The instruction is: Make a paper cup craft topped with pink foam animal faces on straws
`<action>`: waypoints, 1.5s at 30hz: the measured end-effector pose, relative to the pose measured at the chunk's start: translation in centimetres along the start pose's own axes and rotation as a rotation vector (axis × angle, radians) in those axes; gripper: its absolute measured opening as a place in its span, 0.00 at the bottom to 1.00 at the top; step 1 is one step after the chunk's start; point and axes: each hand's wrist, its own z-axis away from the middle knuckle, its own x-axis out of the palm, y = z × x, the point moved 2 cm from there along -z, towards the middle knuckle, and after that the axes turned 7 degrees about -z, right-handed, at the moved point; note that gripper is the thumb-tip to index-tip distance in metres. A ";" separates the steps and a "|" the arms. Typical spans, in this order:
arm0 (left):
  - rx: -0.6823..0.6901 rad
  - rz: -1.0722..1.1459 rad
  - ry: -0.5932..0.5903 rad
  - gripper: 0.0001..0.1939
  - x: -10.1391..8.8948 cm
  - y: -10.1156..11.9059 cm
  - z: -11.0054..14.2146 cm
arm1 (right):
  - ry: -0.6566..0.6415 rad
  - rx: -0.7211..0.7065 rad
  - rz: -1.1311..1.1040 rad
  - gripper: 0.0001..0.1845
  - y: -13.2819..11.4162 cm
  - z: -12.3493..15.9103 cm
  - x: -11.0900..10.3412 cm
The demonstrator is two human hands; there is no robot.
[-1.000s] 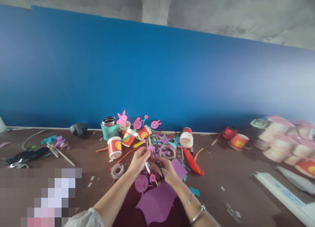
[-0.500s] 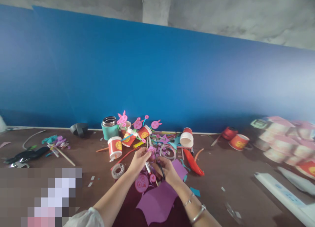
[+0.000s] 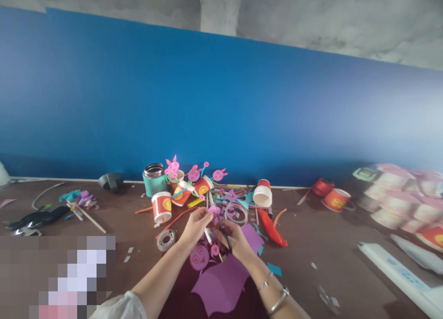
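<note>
My left hand [image 3: 195, 227] pinches a small pink paper piece [image 3: 211, 209] above the brown table. My right hand [image 3: 236, 238] is closed round black-handled scissors [image 3: 224, 236], whose blades point up at the pink piece. Below the hands lie a large purple paper sheet [image 3: 224, 282] and round pink cut-out faces [image 3: 199, 258]. A clear tape roll [image 3: 165, 239] lies just left of my left wrist.
Red paper cups [image 3: 161, 207] with pink animal cut-outs on sticks, a teal jar [image 3: 154, 179], a tipped white cup [image 3: 262, 195], a tape ring [image 3: 236, 213] and a red object [image 3: 272, 227] crowd behind the hands. Stacked cups [image 3: 401, 199] sit far right, a white power strip [image 3: 394, 270] near right.
</note>
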 end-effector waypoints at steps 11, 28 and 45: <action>-0.007 -0.027 0.012 0.17 -0.2 0.0 -0.1 | 0.013 0.033 0.045 0.16 -0.2 0.1 0.0; -0.013 -0.121 0.016 0.16 -0.4 0.1 -0.1 | -0.009 0.046 0.072 0.16 -0.4 0.1 0.0; 0.000 -0.198 0.000 0.14 -0.7 0.3 -0.1 | -0.001 0.086 0.104 0.15 -0.7 0.2 -0.1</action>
